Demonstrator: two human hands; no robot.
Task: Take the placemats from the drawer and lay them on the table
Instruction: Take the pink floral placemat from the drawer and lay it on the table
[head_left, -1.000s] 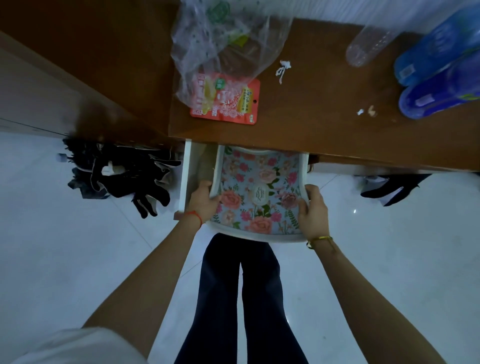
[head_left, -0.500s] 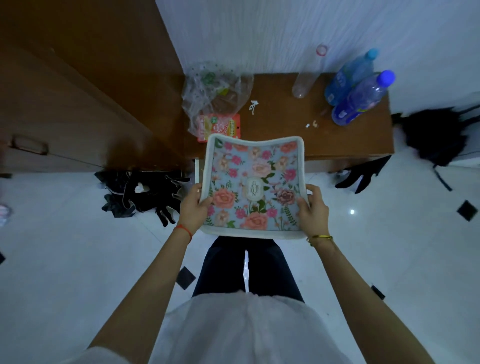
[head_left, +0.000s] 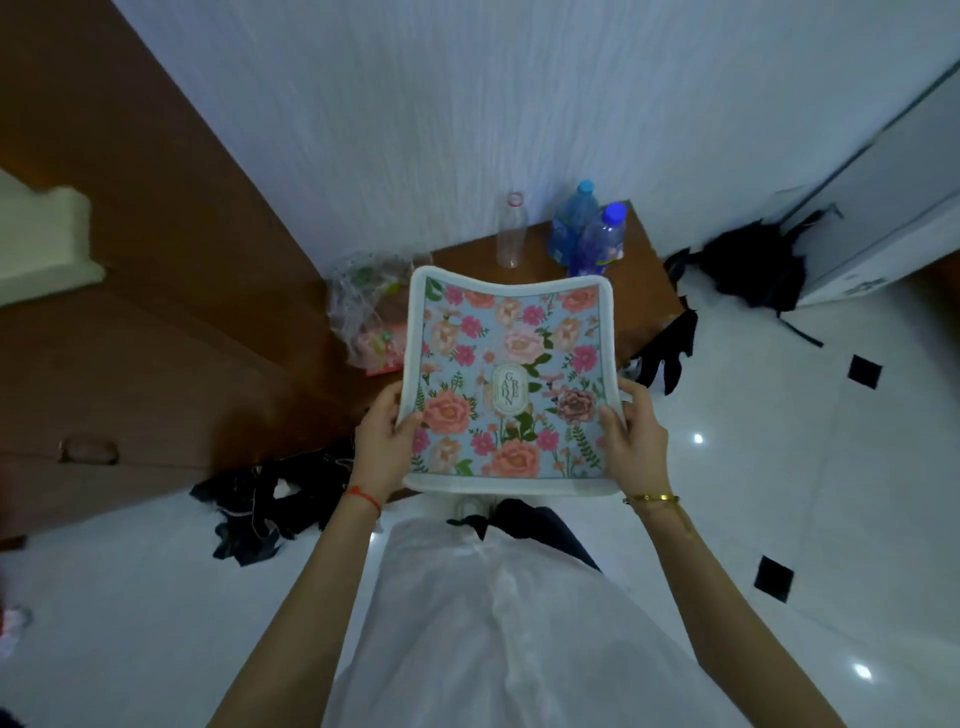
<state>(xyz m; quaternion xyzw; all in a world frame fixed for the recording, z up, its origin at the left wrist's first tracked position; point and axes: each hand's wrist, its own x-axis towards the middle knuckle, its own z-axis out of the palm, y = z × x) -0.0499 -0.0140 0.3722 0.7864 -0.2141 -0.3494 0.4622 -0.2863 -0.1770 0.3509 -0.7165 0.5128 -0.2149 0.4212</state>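
A floral placemat with a white border and a blue field of pink roses hangs in the air in front of me, bowed upward at its sides. My left hand grips its left edge and my right hand grips its right edge. The mat floats above the small brown table against the white wall. The drawer is hidden behind the mat.
On the table stand two blue water bottles, a clear empty bottle and a plastic bag with snack packets. Black clothes lie on the white floor at left, a black bag at right. A brown wardrobe flanks the left.
Both hands lifted the placemat out of the drawer and up above the table. I have stood up and stepped back, so more of the room shows.
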